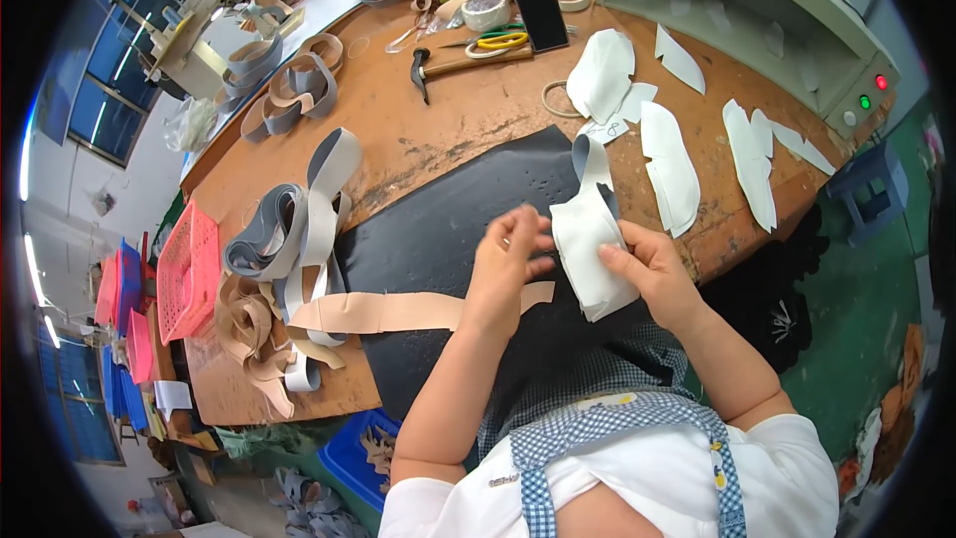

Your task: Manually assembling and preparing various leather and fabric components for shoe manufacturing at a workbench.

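Observation:
My right hand pinches a stack of white cut pieces between thumb and fingers, above the black mat. Just left of the stack, my left hand has its fingers apart and nothing in them. A curled strip, white on one face and grey on the other, reaches up from behind the stack; whether it is joined to it, I cannot tell. Under my left wrist, a tan strip lies across the mat.
Coiled grey-white strips and tan strips pile up at left. White cut pieces lie at right, below a grey machine. A hammer, scissors and a phone sit at the back. A pink basket stands left.

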The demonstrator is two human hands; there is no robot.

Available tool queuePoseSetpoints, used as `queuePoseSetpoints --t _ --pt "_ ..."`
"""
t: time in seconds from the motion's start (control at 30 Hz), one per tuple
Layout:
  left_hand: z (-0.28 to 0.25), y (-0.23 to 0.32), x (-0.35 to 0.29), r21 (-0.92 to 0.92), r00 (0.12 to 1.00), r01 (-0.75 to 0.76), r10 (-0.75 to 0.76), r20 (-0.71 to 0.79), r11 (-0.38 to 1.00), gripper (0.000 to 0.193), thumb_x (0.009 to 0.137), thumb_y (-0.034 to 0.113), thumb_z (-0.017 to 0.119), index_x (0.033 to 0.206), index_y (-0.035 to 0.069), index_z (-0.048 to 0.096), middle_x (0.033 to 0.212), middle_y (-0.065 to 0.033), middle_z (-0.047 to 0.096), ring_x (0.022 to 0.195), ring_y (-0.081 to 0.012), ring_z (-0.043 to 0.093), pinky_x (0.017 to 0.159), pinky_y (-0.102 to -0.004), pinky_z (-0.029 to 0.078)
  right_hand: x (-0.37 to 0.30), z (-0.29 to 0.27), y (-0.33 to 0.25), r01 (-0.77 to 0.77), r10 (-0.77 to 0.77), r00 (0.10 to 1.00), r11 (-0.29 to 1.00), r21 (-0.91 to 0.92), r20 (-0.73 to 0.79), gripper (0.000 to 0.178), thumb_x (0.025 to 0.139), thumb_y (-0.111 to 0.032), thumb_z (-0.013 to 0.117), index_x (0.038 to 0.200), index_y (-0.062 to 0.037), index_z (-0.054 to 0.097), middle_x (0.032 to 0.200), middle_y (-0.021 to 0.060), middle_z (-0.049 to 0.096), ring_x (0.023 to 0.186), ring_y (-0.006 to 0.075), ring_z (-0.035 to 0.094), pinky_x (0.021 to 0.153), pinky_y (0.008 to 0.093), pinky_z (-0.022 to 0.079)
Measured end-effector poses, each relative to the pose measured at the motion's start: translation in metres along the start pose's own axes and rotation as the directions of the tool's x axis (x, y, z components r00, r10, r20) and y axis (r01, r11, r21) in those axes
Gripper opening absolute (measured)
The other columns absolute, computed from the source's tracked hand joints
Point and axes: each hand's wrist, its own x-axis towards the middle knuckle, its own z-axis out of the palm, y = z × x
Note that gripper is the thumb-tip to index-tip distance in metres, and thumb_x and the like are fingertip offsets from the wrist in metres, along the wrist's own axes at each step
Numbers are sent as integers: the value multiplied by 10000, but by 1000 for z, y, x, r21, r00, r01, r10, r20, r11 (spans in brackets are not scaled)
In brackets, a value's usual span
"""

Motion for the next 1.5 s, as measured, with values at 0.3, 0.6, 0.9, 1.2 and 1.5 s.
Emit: queuePoseSetpoints --t 0.3,0.6,0.9,1.2,1.5 --pt "0 12 -1 -143 993 28 -11 117 989 285 966 225 685 1085 -33 676 942 -86 723 757 -126 692 656 -254 568 8 -2 -12 -35 48 990 994 -101 133 232 967 -145 646 1101 41 679 932 48 710 811 82 654 725 241 520" --pt "-4 21 23 -136 994 13 2 106 991 294 1014 263 590 1103 -8 660 924 -47 710 752 -92 671 669 -232 540 28 3 -25 -10 27 993 990 -142 119 305 1006 -251 605 1088 29 692 919 33 710 804 77 651 698 226 506" --pt "2 24 -5 -106 975 29 -5 222 994 327 955 187 693 1213 -9 645 1026 -65 696 936 -131 668 819 -292 563 53 14 -26 163 -205 975 917 -364 -80 401 1042 -318 531 829 8 630 675 61 596 646 87 567 572 302 452" --pt "-2 20 -14 -164 970 -117 149 192 979 360 892 34 723 1223 -44 606 1015 -67 689 942 -146 660 876 -308 554 64 34 -24 241 -424 874 803 -546 -237 479 1033 -346 548 722 15 593 561 160 545 483 209 551 479 377 400" --pt "6 8 -23 -62 920 -393 393 -8 918 195 945 52 698 1100 -61 665 933 -44 698 801 -75 628 705 -221 520 70 44 -8 304 -427 861 867 -394 -276 530 1060 -349 505 678 15 564 529 97 512 482 134 463 481 336 389"
